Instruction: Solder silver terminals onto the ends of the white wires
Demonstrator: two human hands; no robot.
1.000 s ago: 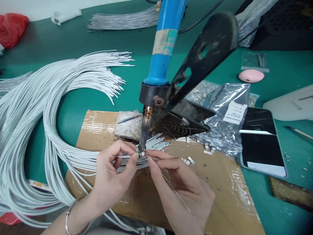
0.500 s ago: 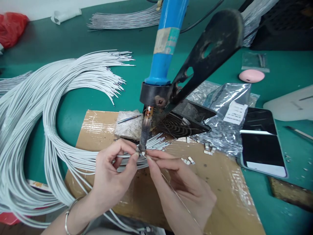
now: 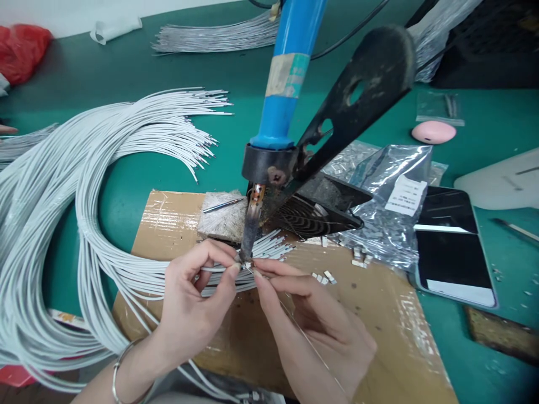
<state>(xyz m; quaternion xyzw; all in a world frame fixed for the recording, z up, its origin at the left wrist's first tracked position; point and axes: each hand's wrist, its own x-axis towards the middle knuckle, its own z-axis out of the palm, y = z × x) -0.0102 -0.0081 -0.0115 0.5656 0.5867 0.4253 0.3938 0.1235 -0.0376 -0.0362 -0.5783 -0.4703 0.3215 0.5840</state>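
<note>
A blue soldering iron [image 3: 278,112] is held tip-down in a black metal stand [image 3: 353,106]. Right under its tip, my left hand [image 3: 197,306] pinches the end of a white cable between thumb and forefinger. My right hand [image 3: 315,320] comes in from the other side, closed on a thin solder wire [image 3: 311,343] that trails back across the palm. A tiny metal piece [image 3: 248,265] shows between the fingertips at the iron's tip; which fingers hold it is hard to see. Behind the hands, more white cable ends [image 3: 269,247] lie on the cardboard [image 3: 379,331].
A large bundle of white cables [image 3: 88,168] curves over the left of the green table. A grimy pad [image 3: 223,224] bears a metal rod [image 3: 223,205]. Small metal tabs [image 3: 324,278], a plastic bag [image 3: 391,174], a phone [image 3: 452,247] and a pink case [image 3: 433,132] are right.
My hands stay almost in place at the iron's tip; the right hand has shifted very slightly. Something like a fingertip now shows at the far left edge.
</note>
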